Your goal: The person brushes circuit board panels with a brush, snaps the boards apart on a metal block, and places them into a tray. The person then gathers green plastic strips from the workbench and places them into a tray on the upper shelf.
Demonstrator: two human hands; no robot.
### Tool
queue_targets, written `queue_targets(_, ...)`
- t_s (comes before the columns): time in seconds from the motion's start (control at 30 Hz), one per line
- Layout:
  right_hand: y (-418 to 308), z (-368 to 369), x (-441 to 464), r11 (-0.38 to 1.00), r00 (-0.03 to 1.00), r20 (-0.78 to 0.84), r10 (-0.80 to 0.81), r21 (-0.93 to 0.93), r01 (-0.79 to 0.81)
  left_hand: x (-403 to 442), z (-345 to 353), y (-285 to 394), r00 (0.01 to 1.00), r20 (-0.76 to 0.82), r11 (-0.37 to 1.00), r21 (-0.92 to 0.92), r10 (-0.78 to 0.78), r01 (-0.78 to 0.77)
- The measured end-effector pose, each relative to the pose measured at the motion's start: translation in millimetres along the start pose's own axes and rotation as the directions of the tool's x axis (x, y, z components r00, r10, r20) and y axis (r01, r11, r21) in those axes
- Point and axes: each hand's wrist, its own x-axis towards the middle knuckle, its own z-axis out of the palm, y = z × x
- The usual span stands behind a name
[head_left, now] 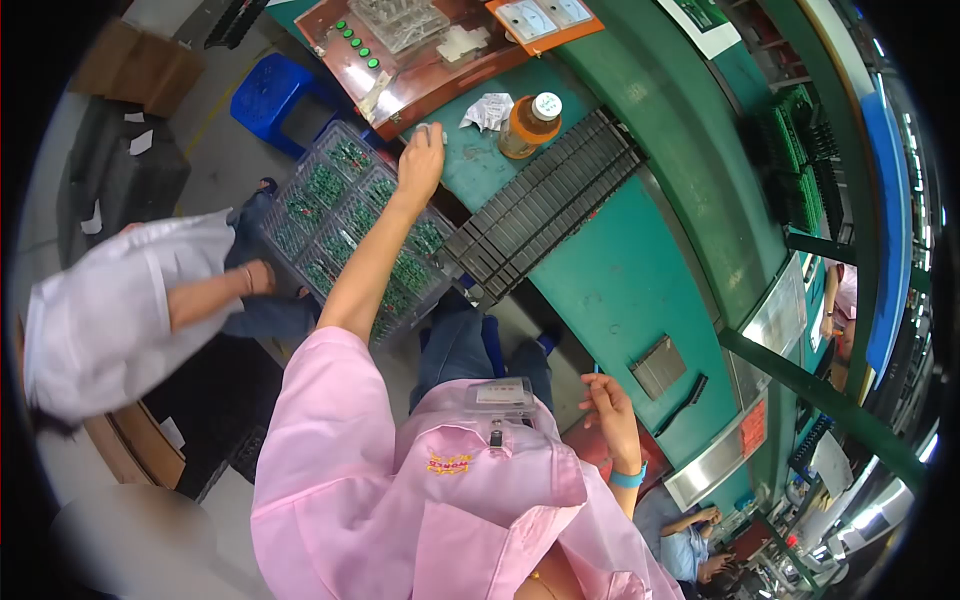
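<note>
My left hand (pixel 422 160) is stretched out to the green bench's edge, fingers bent together around a small whitish item too small to name. Beneath that forearm lies a clear divided tray (pixel 345 128) of green circuit boards. My right hand (pixel 610 415) is by the bench's near edge, fingers curled, with a thin bluish thing at the fingertips that I cannot make out. A long black slotted rack (pixel 545 205) lies between the hands. Beyond it stand an amber bottle (pixel 528 128) with a white cap and a crumpled silver wrapper (pixel 487 112).
A brown-red case (pixel 400 90) with green buttons sits at the top. A blue stool (pixel 275 105) is behind the tray. At left, a person (pixel 140 300) in a pale top stands close to the tray. A flat grey block (pixel 658 367) and a black strip (pixel 682 405) lie on the bench.
</note>
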Motion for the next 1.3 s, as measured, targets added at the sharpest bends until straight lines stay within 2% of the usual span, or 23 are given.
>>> queue_targets(0.03, 0.4, -0.3, 0.8, 1.0, 1.0, -0.009, 0.006, 0.013, -0.006, -1.9, -1.1, 0.3, 0.991, -0.116, 0.997, -0.026, 0.066, -0.069)
queue_targets(0.13, -10.2, 2.7, 1.8, 0.998, 1.0, -0.001, 0.01, 0.058, -0.01, 6.1, -22.1, 15.6, 0.996, -0.066, 0.993, -0.098, 0.057, -0.063)
queue_targets(0.2, -22.2, 5.8, 1.0, 0.995, 0.998, 0.036, -0.043, 0.096, 0.04, 10.7, -38.6, 28.3, 0.999, -0.02, 0.986, -0.161, 0.042, -0.044)
queue_targets(0.3, -32.6, 7.2, -3.6, 0.98, 0.998, -0.001, -0.059, 0.19, 0.058, 10.5, -59.0, 34.3, 0.994, -0.073, 0.973, -0.211, 0.08, -0.094)
queue_targets(0.37, -42.4, 8.4, 0.5, 0.956, 0.996, -0.032, -0.082, 0.279, 0.088, 7.4, -91.0, 43.8, 0.995, -0.104, 0.924, -0.38, 0.008, -0.047)
queue_targets(0.4, -44.9, 8.8, 4.2, 0.925, 0.991, -0.066, -0.112, 0.357, 0.129, 0.8, -110.8, 53.7, 0.999, 0.0, 0.887, -0.46, -0.036, 0.031)
queue_targets(0.5, -47.6, 3.1, 34.6, 0.82, 0.977, -0.133, -0.169, 0.53, 0.214, -22.0, -188.4, 106.9, 0.965, 0.221, 0.677, -0.733, 0.143, 0.067)
queue_targets(0.53, -47.9, 2.1, 49.7, 0.755, 0.969, -0.188, -0.16, 0.61, 0.243, -35.5, -199.1, 127.9, 0.96, 0.085, 0.614, -0.783, 0.267, -0.102)
queue_targets(0.63, -65.0, 5.2, 91.6, 0.666, 0.956, -0.254, -0.149, 0.688, 0.287, -67.9, -257.9, 181.9, 0.841, 0.186, 0.481, -0.871, 0.509, -0.098)
queue_targets(0.7, -74.1, 5.0, 117.0, 0.612, 0.931, -0.318, -0.18, 0.705, 0.359, -95.3, -268.6, 215.4, 0.798, 0.233, 0.4, -0.916, 0.555, -0.011)
queue_targets(0.77, -84.4, 7.8, 130.3, 0.558, 0.892, -0.378, -0.249, 0.696, 0.451, -112.7, -268.4, 233.2, 0.793, 0.224, 0.338, -0.941, 0.567, 0.025)
queue_targets(0.8, -89.7, 13.9, 122.3, 0.558, 0.875, -0.409, -0.26, 0.676, 0.482, -119.6, -270.0, 239.7, 0.757, 0.212, 0.306, -0.952, 0.618, 0.017)
queue_targets(0.87, -81.2, 11.1, 132.4, 0.547, 0.864, -0.408, -0.295, 0.669, 0.503, -127.2, -271.8, 248.4, 0.882, 0.277, 0.291, -0.942, 0.382, 0.17)
queue_targets(0.9, -73.9, 7.7, 126.9, 0.524, 0.85, -0.447, -0.277, 0.672, 0.524, -131.9, -269.1, 250.3, 0.866, 0.358, 0.193, -0.932, 0.348, 0.308)
queue_targets(0.93, -70.1, 7.8, 119.2, 0.56, 0.851, -0.447, -0.275, 0.645, 0.52, -132.9, -265.9, 251.4, 0.835, 0.451, 0.095, -0.89, 0.315, 0.445)
queue_targets(0.97, -69.7, 11.3, 112.5, 0.597, 0.855, -0.44, -0.274, 0.619, 0.51, -130.8, -264.5, 252.5, 0.822, 0.451, 0.094, -0.889, 0.348, 0.448)
queue_targets(1.03, -69.6, 13.6, 102.4, 0.668, 0.867, -0.406, -0.288, 0.564, 0.486, -127.5, -264.0, 259.9, 0.794, 0.424, 0.295, -0.901, 0.435, 0.319)
queue_targets(1.07, -65.0, 10.3, 106.3, 0.679, 0.87, -0.391, -0.299, 0.553, 0.482, -127.1, -265.1, 266.1, 0.787, 0.423, 0.296, -0.902, 0.45, 0.316)
queue_targets(1.2, -52.4, -12.2, 105.0, 0.703, 0.867, -0.364, -0.342, 0.513, 0.493, -121.9, -279.9, 289.2, 0.731, 0.372, 0.53, -0.848, 0.572, 0.017)
queue_targets(1.3, -39.7, -36.7, 103.6, 0.684, 0.872, -0.355, -0.337, 0.544, 0.486, -125.0, -283.2, 317.1, 0.701, 0.343, 0.517, -0.855, 0.625, -0.044)
